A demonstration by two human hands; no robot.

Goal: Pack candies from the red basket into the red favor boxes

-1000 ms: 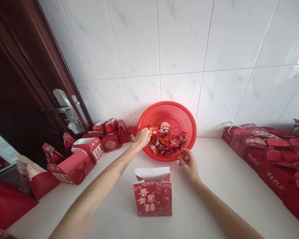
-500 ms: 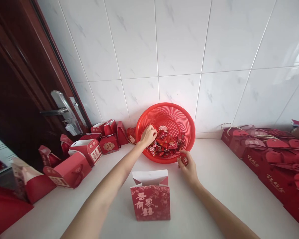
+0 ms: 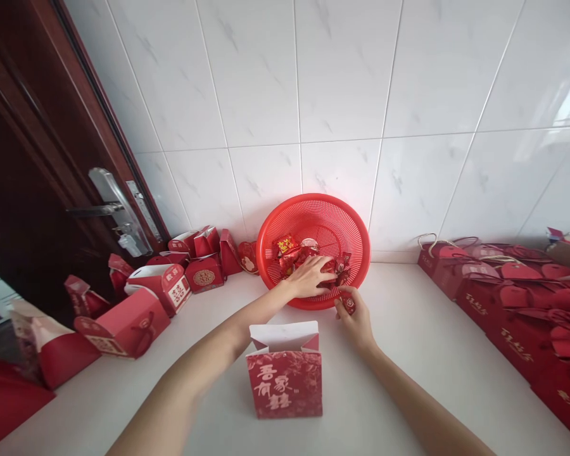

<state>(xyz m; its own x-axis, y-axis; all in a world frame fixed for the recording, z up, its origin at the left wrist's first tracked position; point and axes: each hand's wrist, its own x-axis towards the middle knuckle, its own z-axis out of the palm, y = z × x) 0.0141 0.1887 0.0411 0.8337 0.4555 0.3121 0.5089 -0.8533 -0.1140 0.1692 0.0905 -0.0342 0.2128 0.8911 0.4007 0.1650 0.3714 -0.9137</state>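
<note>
A red plastic basket (image 3: 313,206) leans tilted against the wall, with red wrapped candies (image 3: 287,246) lying in its lower part. Over these candies my left hand (image 3: 312,277) reaches in, its fingers spread and touching the pile; its fingertips are partly hidden. My right hand (image 3: 356,315) is at the basket's lower right rim, pinching a small red wrapped candy (image 3: 348,304). Nearer to me an open-topped red paper gift box (image 3: 285,384) with pale characters stands upright on the white table, between my forearms.
At the left stand several red gift boxes (image 3: 159,285) of different shapes, near a dark door with a metal handle (image 3: 116,209). Rows of red boxes (image 3: 503,304) with string handles line the right side. Behind everything rises a white tiled wall (image 3: 342,76).
My left hand has moved right and lower across the candies, from the pile's left side to its middle, and its fingers have spread. My right hand stays at the rim with its candy.
</note>
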